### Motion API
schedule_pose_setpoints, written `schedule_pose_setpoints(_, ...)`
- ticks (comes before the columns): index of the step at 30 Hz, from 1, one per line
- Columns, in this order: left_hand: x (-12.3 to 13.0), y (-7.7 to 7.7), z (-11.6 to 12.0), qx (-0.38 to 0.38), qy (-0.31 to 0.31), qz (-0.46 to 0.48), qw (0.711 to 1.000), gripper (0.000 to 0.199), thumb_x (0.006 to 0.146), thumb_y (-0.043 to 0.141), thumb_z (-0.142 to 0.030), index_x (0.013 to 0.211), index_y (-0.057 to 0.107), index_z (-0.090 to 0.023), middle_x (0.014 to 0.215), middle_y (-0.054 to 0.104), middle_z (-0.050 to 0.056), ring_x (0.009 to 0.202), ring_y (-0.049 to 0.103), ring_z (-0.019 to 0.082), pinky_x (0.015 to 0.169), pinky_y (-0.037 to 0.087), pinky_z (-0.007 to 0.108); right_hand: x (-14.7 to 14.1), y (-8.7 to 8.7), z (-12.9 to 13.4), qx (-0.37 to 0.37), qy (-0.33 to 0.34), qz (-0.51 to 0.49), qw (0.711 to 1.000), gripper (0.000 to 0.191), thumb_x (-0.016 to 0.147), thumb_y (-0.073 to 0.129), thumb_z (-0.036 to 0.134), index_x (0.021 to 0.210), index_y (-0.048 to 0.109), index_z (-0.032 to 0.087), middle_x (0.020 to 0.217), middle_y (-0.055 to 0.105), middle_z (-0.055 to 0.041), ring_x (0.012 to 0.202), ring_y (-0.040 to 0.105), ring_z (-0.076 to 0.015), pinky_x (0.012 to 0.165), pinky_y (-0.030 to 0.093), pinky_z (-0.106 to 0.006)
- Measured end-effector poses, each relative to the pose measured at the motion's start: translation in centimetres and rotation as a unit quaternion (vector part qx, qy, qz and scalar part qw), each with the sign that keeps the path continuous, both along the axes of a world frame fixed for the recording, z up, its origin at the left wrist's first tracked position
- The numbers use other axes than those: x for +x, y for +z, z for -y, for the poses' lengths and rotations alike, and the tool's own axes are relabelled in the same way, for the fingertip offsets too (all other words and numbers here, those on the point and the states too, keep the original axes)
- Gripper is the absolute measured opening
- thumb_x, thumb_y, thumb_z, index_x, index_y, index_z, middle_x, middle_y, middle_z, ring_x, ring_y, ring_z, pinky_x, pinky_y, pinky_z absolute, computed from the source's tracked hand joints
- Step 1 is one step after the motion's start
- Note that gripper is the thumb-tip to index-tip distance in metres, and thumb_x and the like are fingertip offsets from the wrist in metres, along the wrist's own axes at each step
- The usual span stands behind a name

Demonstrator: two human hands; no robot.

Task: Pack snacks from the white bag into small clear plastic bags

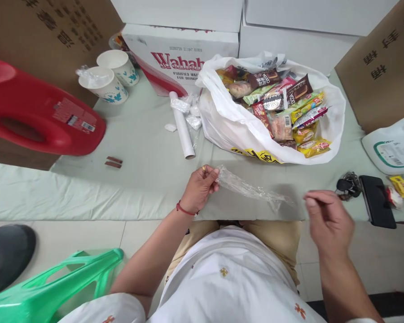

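My left hand (204, 186), with a ring and a red bracelet at the wrist, pinches one end of a crumpled clear plastic bag (252, 188). The bag stretches rightward above the table cloth, and its far end stops short of my right hand (328, 220). That hand is closed, thumb against fingers; whatever may be in the pinch is hidden. Behind the bag stands a white carrier bag (218, 119) full of wrapped snacks (272, 101). A white cardboard tube (182, 128) lies left of it beside crumpled clear wrapping (192, 119).
On the left are a red jug (37, 112), two paper cups (106, 85) and two brown strips (113, 162). Boxes (185, 58) line the back. At right lie keys (348, 186), a black phone (377, 202), small snacks (400, 186) and a white jug (393, 143). A green stool (70, 278) stands below.
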State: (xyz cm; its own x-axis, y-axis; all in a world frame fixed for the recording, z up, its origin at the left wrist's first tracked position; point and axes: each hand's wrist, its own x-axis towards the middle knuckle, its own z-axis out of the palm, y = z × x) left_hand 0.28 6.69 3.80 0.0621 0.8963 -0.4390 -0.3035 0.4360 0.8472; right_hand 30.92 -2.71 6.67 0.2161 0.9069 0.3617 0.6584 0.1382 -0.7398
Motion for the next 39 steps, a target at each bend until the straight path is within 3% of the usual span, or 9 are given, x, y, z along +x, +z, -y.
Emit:
schedule_pose_setpoints(2, 0.5, 0.5, 0.4, 0.009, -0.012, 0.006, 1.000, 0.063, 0.060, 0.095, -0.063, 0.076, 0.053, -0.020, 0.055, 0.053, -0.008, 0.046, 0.053, 0.006, 0.041, 0.031, 0.017, -3.0, 0.7, -1.6, 0.011, 0.126, 0.061, 0.990, 0.022, 0.096, 0.072, 0.042, 0.113, 0.075, 0.028, 0.110, 0.072, -0.0083, 0.105, 0.064, -0.0261, 0.094, 0.053, -0.043)
schedule_pose_setpoints(4, 0.9, 1.0, 0.8, 0.014, -0.030, 0.019, 0.999, 0.062, 0.062, 0.094, -0.064, 0.076, 0.052, -0.019, 0.057, 0.054, -0.008, 0.046, 0.052, 0.005, 0.043, 0.032, 0.017, -5.9, 0.3, -3.2, -0.007, 0.194, 0.080, 0.978, 0.032, 0.094, 0.074, 0.046, 0.122, 0.074, 0.030, 0.119, 0.071, -0.0102, 0.112, 0.061, -0.0292, 0.098, 0.052, -0.047)
schedule_pose_setpoints(8, 0.7, 1.3, 1.8, 0.014, -0.044, 0.063, 0.997, 0.061, 0.063, 0.096, -0.058, 0.079, 0.052, -0.019, 0.061, 0.057, -0.008, 0.048, 0.055, 0.005, 0.046, 0.037, 0.017, -9.3, -1.9, -5.3, -0.045, 0.262, 0.025, 0.964, 0.015, 0.101, 0.063, 0.036, 0.099, 0.076, 0.027, 0.093, 0.071, -0.0071, 0.093, 0.060, -0.0255, 0.084, 0.051, -0.042)
schedule_pose_setpoints(15, -0.6, 0.3, 2.6, -0.014, -0.053, 0.083, 0.995, 0.056, 0.055, 0.103, -0.039, 0.082, 0.059, -0.017, 0.066, 0.060, -0.007, 0.054, 0.058, 0.005, 0.053, 0.044, 0.018, -8.1, -1.6, -5.2, -0.194, 0.210, -0.193, 0.939, 0.032, 0.101, 0.060, 0.052, 0.087, 0.064, 0.023, 0.074, 0.056, 0.0013, 0.065, 0.049, -0.0146, 0.060, 0.040, -0.028)
schedule_pose_setpoints(21, -1.5, 0.7, 2.6, 0.004, -0.124, 0.083, 0.989, 0.048, 0.064, 0.099, -0.041, 0.079, 0.063, -0.015, 0.062, 0.056, -0.007, 0.050, 0.051, 0.003, 0.047, 0.034, 0.017, -4.9, -0.1, -5.4, -0.259, 0.161, -0.290, 0.907, 0.044, 0.091, 0.071, 0.064, 0.083, 0.060, 0.023, 0.074, 0.059, 0.0018, 0.066, 0.054, -0.0133, 0.061, 0.045, -0.026)
schedule_pose_setpoints(26, -1.5, 1.7, 2.6, 0.000, -0.179, 0.135, 0.975, 0.046, 0.065, 0.099, -0.040, 0.080, 0.064, -0.015, 0.062, 0.056, -0.007, 0.046, 0.044, 0.002, 0.045, 0.030, 0.017, -3.7, 1.2, -5.4, -0.342, 0.166, -0.334, 0.863, 0.048, 0.084, 0.076, 0.067, 0.083, 0.057, 0.023, 0.066, 0.052, 0.0054, 0.047, 0.035, -0.0083, 0.040, 0.026, -0.022)
schedule_pose_setpoints(30, -1.1, 1.7, 2.5, 0.011, -0.167, 0.141, 0.976, 0.045, 0.065, 0.099, -0.039, 0.079, 0.064, -0.015, 0.063, 0.057, -0.006, 0.047, 0.045, 0.002, 0.046, 0.032, 0.017, -3.3, 0.0, -6.4, -0.322, 0.180, -0.318, 0.873, 0.051, 0.083, 0.075, 0.072, 0.085, 0.067, 0.022, 0.072, 0.063, 0.0006, 0.060, 0.053, -0.0125, 0.053, 0.045, -0.024)
schedule_pose_setpoints(35, -1.0, 0.8, 2.7, 0.012, -0.202, 0.107, 0.973, 0.046, 0.065, 0.098, -0.043, 0.080, 0.064, -0.016, 0.061, 0.056, -0.006, 0.049, 0.047, 0.005, 0.048, 0.034, 0.019, -4.0, -1.6, -7.7, -0.325, 0.220, -0.327, 0.860, 0.073, 0.083, 0.064, 0.085, 0.115, 0.077, 0.021, 0.111, 0.077, -0.0115, 0.098, 0.070, -0.0244, 0.081, 0.056, -0.037)
schedule_pose_setpoints(39, -1.3, 0.3, 2.1, 0.040, -0.231, 0.061, 0.970, 0.043, 0.068, 0.095, -0.046, 0.082, 0.067, -0.017, 0.063, 0.058, -0.004, 0.054, 0.050, 0.007, 0.055, 0.040, 0.023, -6.1, -1.7, -8.4, -0.362, 0.284, -0.292, 0.839, 0.052, 0.077, 0.084, 0.067, 0.097, 0.077, 0.019, 0.085, 0.073, -0.0017, 0.076, 0.061, -0.0156, 0.071, 0.049, -0.029)
